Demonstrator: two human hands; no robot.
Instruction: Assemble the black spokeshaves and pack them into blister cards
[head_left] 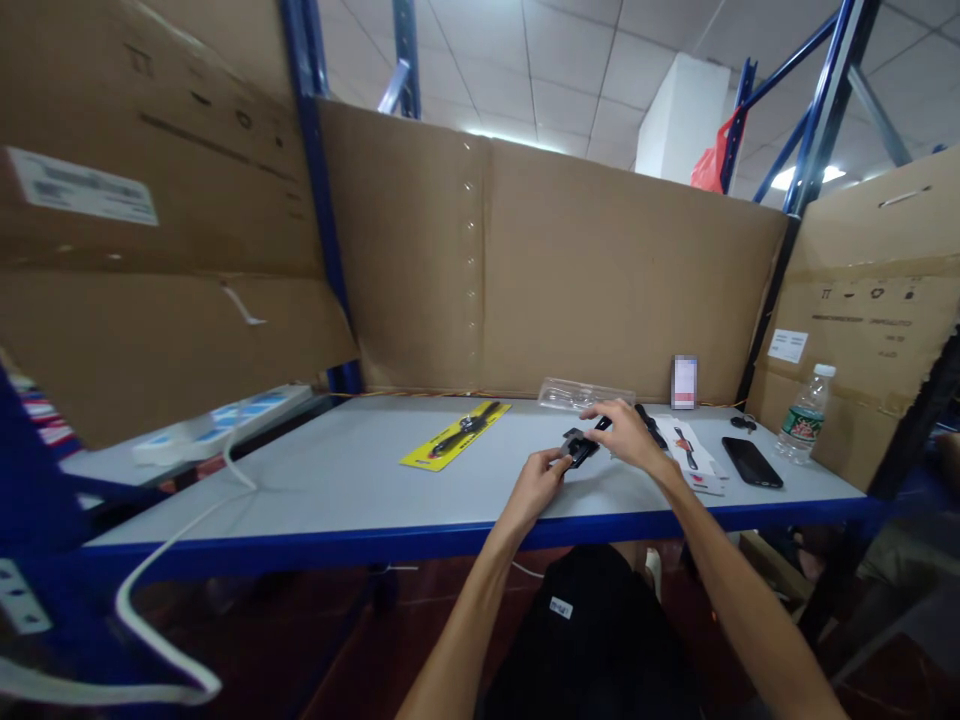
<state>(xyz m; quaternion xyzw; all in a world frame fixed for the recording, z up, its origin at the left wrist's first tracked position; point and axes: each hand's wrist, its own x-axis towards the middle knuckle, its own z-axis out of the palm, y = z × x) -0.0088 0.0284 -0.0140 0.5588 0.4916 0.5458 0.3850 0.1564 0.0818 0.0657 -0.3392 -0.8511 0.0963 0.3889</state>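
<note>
Low over the table, a small black object (579, 448) with a flat, dark body is in my hands; its exact kind is unclear. My left hand (538, 482) closes on its near left side, thumb against it. At the far right end, my right hand (628, 435) is closed with fingertips pinching a narrow black part. Just beyond the right hand lies a long black item (651, 428), partly covered by it. Beside that is a white printed card (681, 445) picturing a black tool. A clear plastic blister shell (574, 394) rests behind the hands.
A yellow card (427, 459) carrying a black tool lies left on the grey table (322, 480). To the right are a black phone (752, 462), a water bottle (804, 422) and an upright phone (684, 383). Cardboard walls (600, 270) enclose the table; a white cable (169, 540) hangs left.
</note>
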